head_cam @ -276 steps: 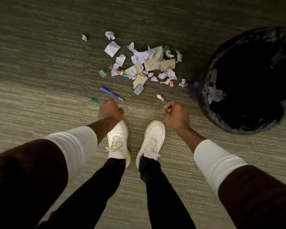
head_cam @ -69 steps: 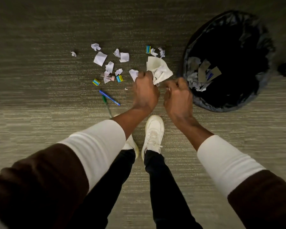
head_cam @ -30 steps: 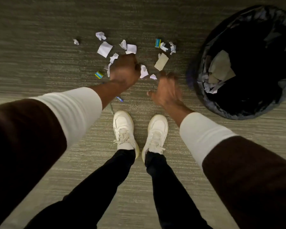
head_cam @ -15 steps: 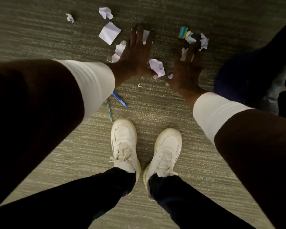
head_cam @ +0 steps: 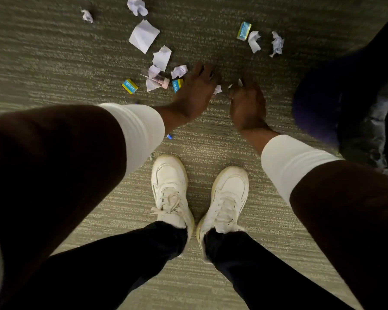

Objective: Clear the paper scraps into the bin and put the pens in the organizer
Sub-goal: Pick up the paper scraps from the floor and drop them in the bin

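The bin (head_cam: 349,101) is cut off at the right edge, dark and blurred. Only a blue pen tip (head_cam: 169,136) shows beside the left sleeve. Both hands reach down to the carpet (head_cam: 54,63); the left hand (head_cam: 195,92) and right hand (head_cam: 248,104) curl around small paper scraps (head_cam: 217,89) between them, though whether they grip cannot be told. More scraps (head_cam: 143,35) lie beyond.

Bin (head_cam: 349,104) at right is cut off by the frame edge and blurred. Left sleeve (head_cam: 134,130) hides the pen; only a blue tip (head_cam: 169,136) shows. Both hands, left hand (head_cam: 195,92) and right hand (head_cam: 246,104), are motion-blurred, curled over small scraps (head_cam: 217,89); grip unclear.
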